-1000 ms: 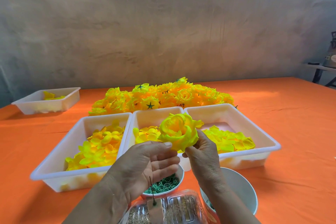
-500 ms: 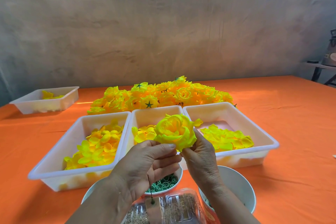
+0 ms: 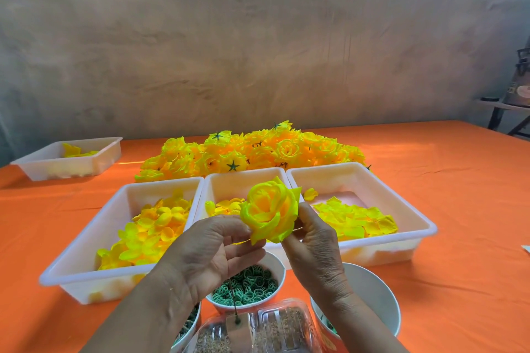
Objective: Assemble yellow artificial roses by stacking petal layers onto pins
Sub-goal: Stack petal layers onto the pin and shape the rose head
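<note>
Our left hand [image 3: 212, 249] and right hand [image 3: 312, 243] pinch a nearly full yellow fabric rose [image 3: 269, 209], heap of finished yellow roses [image 3: 258, 152] behind, loads of loose yellow petals [image 3: 155, 226] left to use.

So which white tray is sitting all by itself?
The white tray at the far left. The other three trays stand side by side in a row; this one sits apart, holding only a few petals.

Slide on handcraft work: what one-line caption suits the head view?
A yellow rose held by left hand and right hand near white petal trays, finished roses piled behind on the orange table.
</note>
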`<state>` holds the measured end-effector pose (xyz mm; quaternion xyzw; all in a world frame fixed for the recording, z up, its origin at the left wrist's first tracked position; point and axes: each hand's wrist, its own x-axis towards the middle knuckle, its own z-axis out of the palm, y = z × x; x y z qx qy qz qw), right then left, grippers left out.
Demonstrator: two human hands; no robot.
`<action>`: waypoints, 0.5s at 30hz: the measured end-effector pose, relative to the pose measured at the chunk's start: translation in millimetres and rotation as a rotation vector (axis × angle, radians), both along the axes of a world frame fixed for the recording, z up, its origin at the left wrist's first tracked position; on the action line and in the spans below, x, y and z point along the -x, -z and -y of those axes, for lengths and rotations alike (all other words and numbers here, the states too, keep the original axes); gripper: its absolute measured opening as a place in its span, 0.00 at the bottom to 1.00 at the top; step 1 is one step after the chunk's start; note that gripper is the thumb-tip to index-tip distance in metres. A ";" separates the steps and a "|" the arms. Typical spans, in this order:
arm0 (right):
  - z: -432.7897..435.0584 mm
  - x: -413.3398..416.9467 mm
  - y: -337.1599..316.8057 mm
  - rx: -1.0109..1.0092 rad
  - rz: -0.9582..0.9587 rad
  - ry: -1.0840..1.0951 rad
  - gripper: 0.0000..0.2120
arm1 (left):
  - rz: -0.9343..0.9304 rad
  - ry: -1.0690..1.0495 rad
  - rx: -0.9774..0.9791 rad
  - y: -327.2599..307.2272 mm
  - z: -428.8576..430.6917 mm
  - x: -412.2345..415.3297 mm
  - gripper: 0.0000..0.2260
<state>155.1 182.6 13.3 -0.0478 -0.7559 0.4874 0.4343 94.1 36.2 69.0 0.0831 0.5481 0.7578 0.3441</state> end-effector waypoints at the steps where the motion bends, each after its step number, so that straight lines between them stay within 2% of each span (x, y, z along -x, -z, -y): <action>1: -1.1 -1.0 -0.2 0.002 0.001 -0.029 0.03 | 0.007 -0.015 0.003 0.4 0.6 1.4 0.11; 5: -2.5 -1.1 -5.7 0.306 0.044 -0.288 0.02 | 0.020 -0.018 0.010 1.5 -0.3 0.9 0.12; 9: -6.7 -2.7 -10.8 0.671 0.129 -0.593 0.18 | -0.053 -0.018 0.044 0.2 -0.6 -3.3 0.15; 12: -8.1 -3.2 -12.5 0.771 0.124 -0.659 0.21 | -0.114 -0.039 0.077 0.9 0.0 -2.9 0.12; 15: -9.7 -3.0 -13.4 0.828 0.082 -0.659 0.16 | -0.147 -0.089 0.094 2.7 1.9 -0.8 0.07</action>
